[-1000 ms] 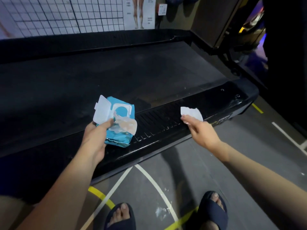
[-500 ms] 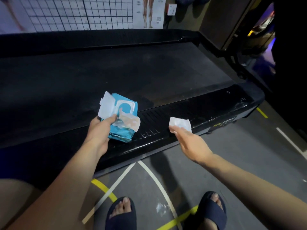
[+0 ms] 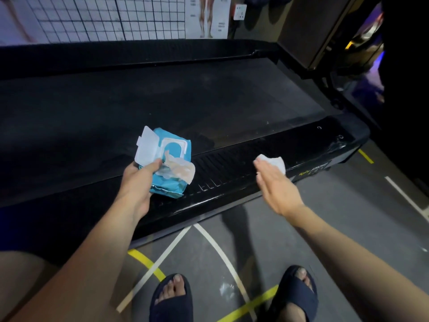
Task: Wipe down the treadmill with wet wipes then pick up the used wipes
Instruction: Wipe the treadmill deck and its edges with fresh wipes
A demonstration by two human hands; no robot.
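A black treadmill (image 3: 162, 96) lies across the view, its ribbed rear cover (image 3: 232, 168) nearest me. My left hand (image 3: 137, 184) grips a blue wet wipe pack (image 3: 171, 166) over the rear edge; its white flip lid stands open and a clear seal flap hangs from the opening. My right hand (image 3: 276, 187) presses a crumpled white wipe (image 3: 272, 162) with flat fingers against the glossy rear cover, to the right of the ribs.
The grey floor (image 3: 336, 228) in front has white and yellow painted lines. My two feet in dark slides (image 3: 171, 298) stand close to the treadmill's edge. A gridded wall poster (image 3: 92, 17) hangs behind; a dark upright (image 3: 308, 31) stands at the right.
My right hand with the wipe slid left along the rear cover, then back right. The left hand kept the pack roughly in place.
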